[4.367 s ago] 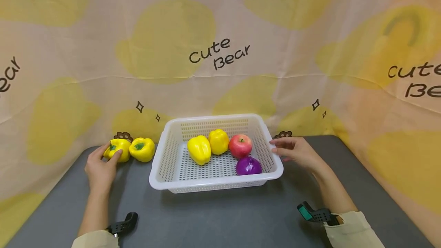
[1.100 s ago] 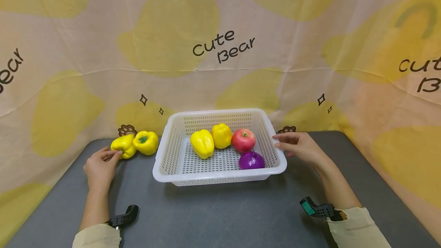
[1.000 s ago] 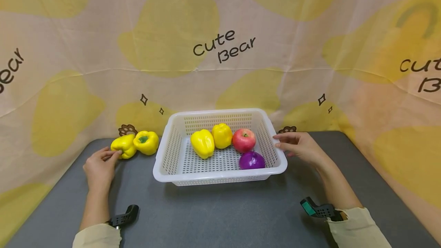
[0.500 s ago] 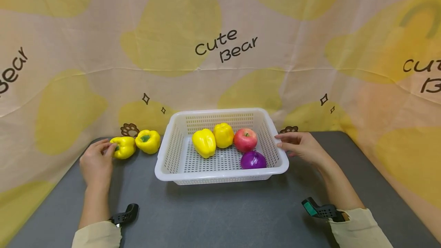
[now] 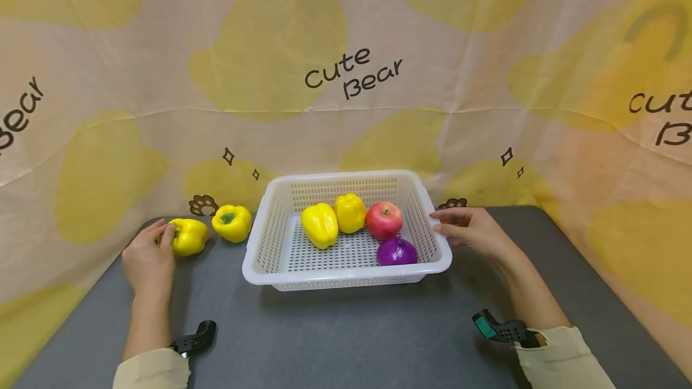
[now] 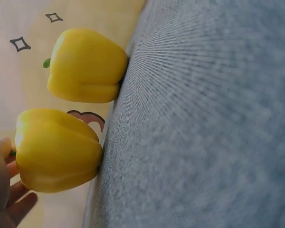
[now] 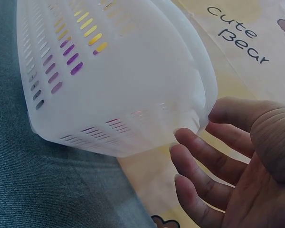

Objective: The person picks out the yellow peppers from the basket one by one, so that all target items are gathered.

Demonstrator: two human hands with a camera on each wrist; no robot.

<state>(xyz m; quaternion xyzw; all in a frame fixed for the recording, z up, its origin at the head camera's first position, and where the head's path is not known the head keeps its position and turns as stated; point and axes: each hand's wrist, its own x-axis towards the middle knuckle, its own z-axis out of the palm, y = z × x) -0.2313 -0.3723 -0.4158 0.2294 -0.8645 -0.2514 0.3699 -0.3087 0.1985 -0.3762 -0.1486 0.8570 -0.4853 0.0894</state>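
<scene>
My left hand (image 5: 149, 257) pinches the green stem of a yellow bell pepper (image 5: 191, 237) at the table's left. In the left wrist view, that pepper (image 6: 57, 151) stands on the grey surface, its stem (image 6: 13, 153) between thumb and fingers. A second yellow bell pepper (image 5: 232, 224) stands just to its right, a small gap between them. My right hand (image 5: 476, 233) holds the right rim of the white plastic basket (image 5: 346, 277). In the right wrist view, the thumb and a finger of the right hand (image 7: 242, 161) meet at the rim; the other fingers are loosely bent.
Inside the basket lie two yellow bell peppers, one at the left (image 5: 319, 226) and one behind (image 5: 349, 213), with a red apple (image 5: 384, 220) and a purple onion (image 5: 397, 251) at the right. A printed cloth (image 5: 476, 137) hangs behind the grey table (image 5: 346, 335).
The left hand has shifted slightly left and moved its grip to the stem. Its pepper has turned and moved left, away from the neighbouring pepper. The right hand and basket stay put.
</scene>
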